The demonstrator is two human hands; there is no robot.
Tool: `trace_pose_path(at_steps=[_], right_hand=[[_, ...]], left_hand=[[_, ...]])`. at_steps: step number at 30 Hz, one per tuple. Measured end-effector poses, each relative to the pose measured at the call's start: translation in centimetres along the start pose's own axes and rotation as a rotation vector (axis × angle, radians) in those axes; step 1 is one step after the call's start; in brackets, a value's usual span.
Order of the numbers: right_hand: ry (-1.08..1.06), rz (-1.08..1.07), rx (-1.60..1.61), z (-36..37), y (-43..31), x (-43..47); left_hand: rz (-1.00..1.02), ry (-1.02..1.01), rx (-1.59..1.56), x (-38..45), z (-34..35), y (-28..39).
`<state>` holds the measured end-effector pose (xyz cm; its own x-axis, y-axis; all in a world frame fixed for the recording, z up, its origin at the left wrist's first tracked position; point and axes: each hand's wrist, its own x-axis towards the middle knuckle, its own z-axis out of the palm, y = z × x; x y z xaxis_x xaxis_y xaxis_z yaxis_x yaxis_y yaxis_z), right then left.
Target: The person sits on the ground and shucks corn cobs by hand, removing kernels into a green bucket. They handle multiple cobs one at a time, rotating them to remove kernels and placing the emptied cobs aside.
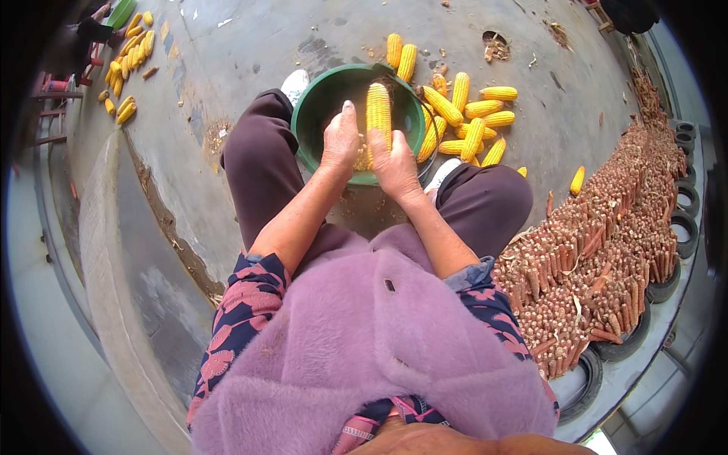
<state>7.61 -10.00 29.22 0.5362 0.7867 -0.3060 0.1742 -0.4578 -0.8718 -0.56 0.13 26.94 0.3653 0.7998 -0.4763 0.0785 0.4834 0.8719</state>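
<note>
My right hand [394, 163] is closed around the lower end of a yellow corn cob [379, 111], which points upright in the view above a green plastic bucket [303, 91]. Just left of the cob is my left hand [340, 136], thumb raised. Its fingers are turned away from the camera, so whether they hold anything is hidden. Loose corn kernels [362, 159] lie in the bucket, partly covered by my hands. To the bucket's right, several whole yellow cobs [473, 138] are scattered on the floor.
Stripped corn cobs [574, 273] form a long stacked bank at right, bordered by tyres [590, 381]. More yellow cobs [132, 57] lie at upper left near a red stool [54, 114] and a partly seen person. A hole [495, 38] with husks is in the concrete floor.
</note>
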Motion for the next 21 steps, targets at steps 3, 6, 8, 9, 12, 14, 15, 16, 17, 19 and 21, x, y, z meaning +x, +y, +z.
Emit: trace_pose_path(at_steps=[3,6,8,9,12,14,15,16,17,19,21], right_hand=[[0.172,-0.258,-0.351,0.0,-0.9,-0.9],[0.062,-0.253,0.093,-0.1,-1.2,-2.5],[-0.036,-0.106,0.375,-2.0,-1.9,-3.1],[-0.080,-0.032,0.519,-3.0,-2.5,-3.3],[-0.123,0.074,0.591,-4.2,-2.7,-3.5],[-0.171,0.066,0.613,-4.1,-2.7,-3.9],[-0.189,0.047,0.601,-3.7,-2.8,-4.0],[-0.207,0.028,0.589,-3.3,-2.9,-4.2],[-0.200,0.007,0.579,-3.1,-2.9,-4.4],[-0.200,-0.041,0.566,-2.5,-3.3,-4.5],[-0.215,-0.044,0.586,-2.7,-4.0,-4.6]], left_hand=[[-0.090,-0.111,-0.290,-0.6,0.4,1.1],[-0.211,-0.151,-0.470,-0.5,0.1,2.4],[-0.300,-0.215,-0.611,-0.2,-0.7,2.8],[-0.296,-0.255,-0.687,-0.2,-0.8,2.9],[-0.313,-0.379,-0.889,-0.1,-1.2,3.0],[-0.389,-0.429,-0.975,-0.3,-1.0,3.4],[-0.428,-0.454,-1.021,-0.4,-0.9,3.4],[-0.428,-0.536,-1.079,-0.4,-0.9,3.4],[-0.448,-0.562,-1.102,-0.3,-0.9,3.3],[-0.476,-0.606,-1.144,-0.3,-1.3,3.7],[-0.500,-0.667,-1.145,-0.3,-2.0,4.4]])
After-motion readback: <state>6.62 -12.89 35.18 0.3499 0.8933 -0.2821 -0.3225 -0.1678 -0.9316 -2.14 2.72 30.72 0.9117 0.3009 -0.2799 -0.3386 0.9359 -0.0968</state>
